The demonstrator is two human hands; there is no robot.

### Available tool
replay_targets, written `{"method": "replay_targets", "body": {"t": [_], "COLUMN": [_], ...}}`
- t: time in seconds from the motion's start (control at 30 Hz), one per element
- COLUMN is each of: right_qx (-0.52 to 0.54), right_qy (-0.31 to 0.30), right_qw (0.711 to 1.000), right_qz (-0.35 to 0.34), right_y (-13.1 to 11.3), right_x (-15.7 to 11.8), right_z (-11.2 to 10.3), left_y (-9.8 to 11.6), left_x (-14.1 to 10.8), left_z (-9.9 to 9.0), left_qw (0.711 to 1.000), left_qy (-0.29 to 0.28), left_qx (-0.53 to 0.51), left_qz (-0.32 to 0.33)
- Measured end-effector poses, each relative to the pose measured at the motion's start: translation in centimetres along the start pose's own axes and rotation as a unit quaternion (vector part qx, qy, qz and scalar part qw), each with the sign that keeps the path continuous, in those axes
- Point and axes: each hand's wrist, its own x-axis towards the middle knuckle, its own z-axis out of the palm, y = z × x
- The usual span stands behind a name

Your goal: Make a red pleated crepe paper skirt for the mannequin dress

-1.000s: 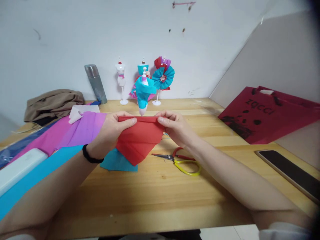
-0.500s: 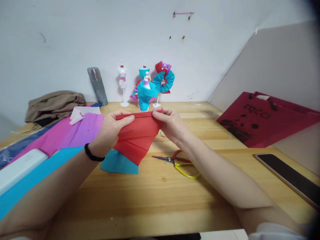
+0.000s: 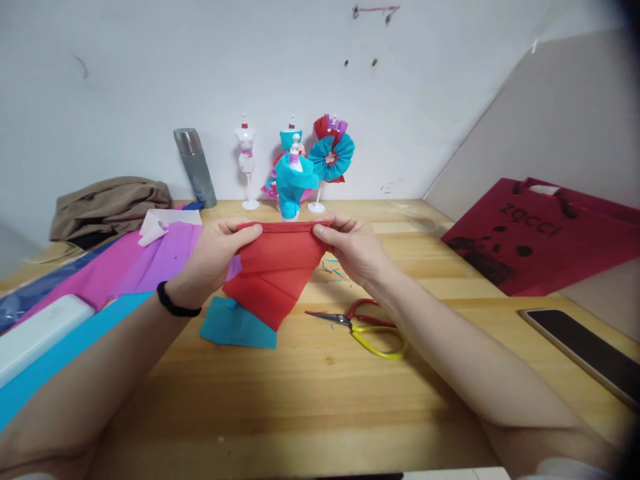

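A sheet of red crepe paper (image 3: pixel 280 267) hangs between my hands, its top edge folded over in a narrow strip. My left hand (image 3: pixel 220 250) pinches the upper left corner, thumb in front. At the upper right corner my right hand (image 3: pixel 353 247) grips it the same way. Below, a piece of blue crepe paper (image 3: pixel 237 327) lies on the table, partly covered by the red sheet. Scissors (image 3: pixel 350 323) with one red and one yellow handle rest beside my right forearm. Just beyond the hands stands a small mannequin (image 3: pixel 295 173) wrapped in blue paper.
Behind are a bare white mannequin (image 3: pixel 245 157) and one with a blue rosette (image 3: pixel 331 159). A grey flask (image 3: pixel 196 167) and brown cloth (image 3: pixel 113 197) stand left, near purple crepe paper (image 3: pixel 160 260) and a white box (image 3: pixel 47 333). Right are a red bag (image 3: pixel 535 240) and phone (image 3: pixel 585 353).
My hands have moved slightly apart, pulling the red paper's top edge straighter and tauter. The whole view has shifted a little.
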Motion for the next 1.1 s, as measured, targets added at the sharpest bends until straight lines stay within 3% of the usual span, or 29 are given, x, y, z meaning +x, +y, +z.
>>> {"method": "replay_targets", "body": {"t": [0.2, 0.37, 0.6, 0.87, 1.1], "right_qx": [-0.093, -0.136, -0.080, -0.038, 0.008], "right_qy": [0.021, 0.024, 0.061, 0.024, 0.022], "right_qw": [0.994, 0.990, 0.995, 0.999, 1.000], "right_qz": [-0.050, -0.036, -0.007, 0.011, -0.001], "right_y": [-0.4, -0.3, -0.7, -2.6, -2.7], "right_x": [0.2, 0.5, -0.3, -2.1, -2.4], "right_z": [-0.6, -0.8, 0.1, 0.5, 0.6], "left_y": [0.2, 0.3, 1.5, 1.8, 1.6], "left_x": [0.0, 0.0, -0.7, -2.3, -2.5], "left_z": [-0.1, 0.2, 1.2, 1.7, 1.7], "left_qw": [0.995, 0.984, 0.980, 0.986, 0.987], "left_qy": [0.029, 0.079, 0.120, 0.129, 0.115], "left_qx": [0.096, 0.154, 0.150, 0.073, 0.036], "left_qz": [0.011, 0.038, 0.042, 0.079, 0.103]}}
